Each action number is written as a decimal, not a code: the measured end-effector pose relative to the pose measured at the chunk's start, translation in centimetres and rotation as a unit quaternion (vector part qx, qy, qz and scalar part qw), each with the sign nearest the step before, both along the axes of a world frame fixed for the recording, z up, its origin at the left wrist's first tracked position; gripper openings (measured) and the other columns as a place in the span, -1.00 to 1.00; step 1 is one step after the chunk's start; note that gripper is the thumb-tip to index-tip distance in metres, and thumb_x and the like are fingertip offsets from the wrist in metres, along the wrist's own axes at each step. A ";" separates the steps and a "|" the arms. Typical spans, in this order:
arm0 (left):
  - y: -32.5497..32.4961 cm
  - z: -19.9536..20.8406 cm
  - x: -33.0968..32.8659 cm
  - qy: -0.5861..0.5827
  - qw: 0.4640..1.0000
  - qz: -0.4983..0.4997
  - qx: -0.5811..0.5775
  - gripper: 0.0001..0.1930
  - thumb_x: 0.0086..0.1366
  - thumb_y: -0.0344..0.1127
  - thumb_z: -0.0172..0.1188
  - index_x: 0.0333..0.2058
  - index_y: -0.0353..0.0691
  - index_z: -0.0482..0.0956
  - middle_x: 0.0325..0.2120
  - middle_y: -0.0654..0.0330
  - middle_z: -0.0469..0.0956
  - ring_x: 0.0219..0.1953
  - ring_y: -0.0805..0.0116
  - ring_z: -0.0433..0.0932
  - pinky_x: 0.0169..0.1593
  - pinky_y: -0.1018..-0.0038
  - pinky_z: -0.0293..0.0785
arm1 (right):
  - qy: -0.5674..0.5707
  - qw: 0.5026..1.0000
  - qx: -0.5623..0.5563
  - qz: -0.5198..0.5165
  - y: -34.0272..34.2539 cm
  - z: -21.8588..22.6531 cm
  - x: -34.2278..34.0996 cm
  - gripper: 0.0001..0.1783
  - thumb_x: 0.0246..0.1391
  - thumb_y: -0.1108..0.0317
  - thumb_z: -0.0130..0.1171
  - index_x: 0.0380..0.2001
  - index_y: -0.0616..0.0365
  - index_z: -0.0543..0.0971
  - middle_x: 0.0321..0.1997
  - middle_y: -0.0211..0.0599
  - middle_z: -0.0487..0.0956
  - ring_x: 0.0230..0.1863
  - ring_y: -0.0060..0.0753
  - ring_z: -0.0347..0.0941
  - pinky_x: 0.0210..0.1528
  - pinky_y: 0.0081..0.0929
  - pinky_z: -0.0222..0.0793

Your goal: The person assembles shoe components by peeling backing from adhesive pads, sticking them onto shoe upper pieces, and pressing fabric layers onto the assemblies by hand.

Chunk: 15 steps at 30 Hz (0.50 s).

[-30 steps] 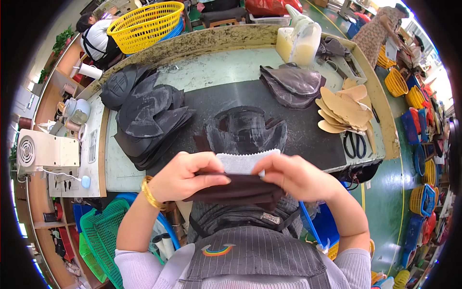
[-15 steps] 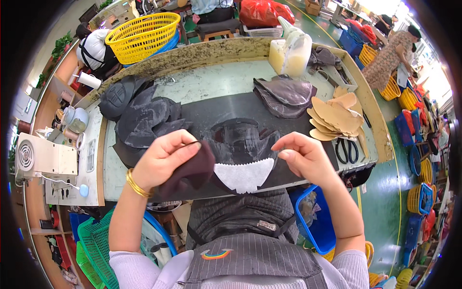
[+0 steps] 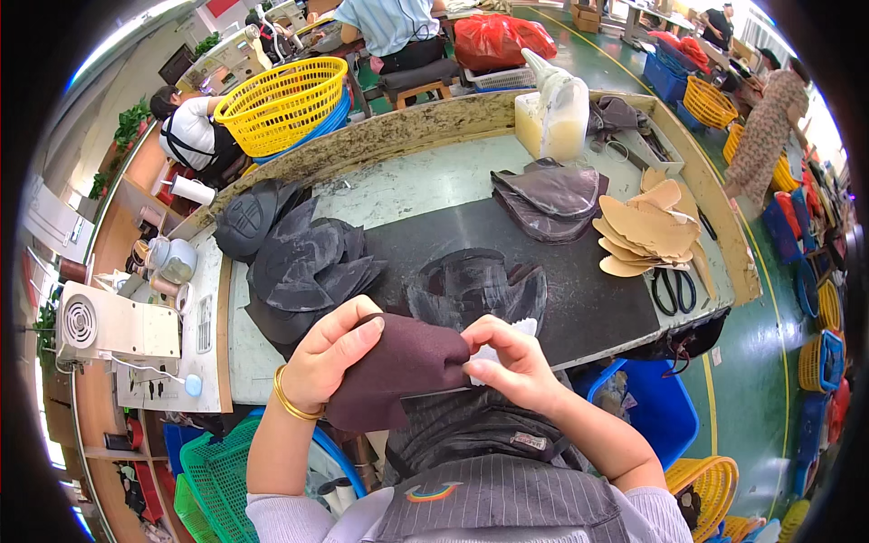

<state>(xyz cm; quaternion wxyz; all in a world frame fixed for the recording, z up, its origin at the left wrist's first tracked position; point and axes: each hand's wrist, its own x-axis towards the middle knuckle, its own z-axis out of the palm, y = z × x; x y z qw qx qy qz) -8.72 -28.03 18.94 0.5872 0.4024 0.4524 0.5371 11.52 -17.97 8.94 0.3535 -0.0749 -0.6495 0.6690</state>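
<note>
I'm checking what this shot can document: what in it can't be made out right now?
All in the head view:
- White serrated-edged piece: mostly hidden by the right hand; whether that hand grips it is unclear.
- Left hand: some fingers are hidden behind the maroon fabric piece.
- Scissors: blades covered by tan cutouts.
- Black cut pieces: overlapping one another, so uncountable.

1. One o'clock: a cloudy plastic jug standing on the table.
2. Half past twelve: a bulging red bag.
3. Half past ten: a yellow basket.
4. Nine o'clock: a white box with a round vent.
5. Three o'clock: black-handled scissors.
6. Four o'clock: a blue bin.
</note>
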 end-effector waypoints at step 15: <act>2.2 -1.9 0.8 0.101 0.994 0.001 -0.032 -0.92 0.32 -0.40 -0.04 -0.33 -0.26 0.41 -0.47 0.41 0.38 -0.43 0.70 0.29 -0.33 0.72 0.25 | -0.323 0.881 0.300 -0.171 5.9 3.1 4.3 -0.73 0.09 0.22 0.11 -0.42 0.26 0.47 -0.49 -0.15 0.51 -0.46 -0.40 0.44 -0.41 -0.43 0.32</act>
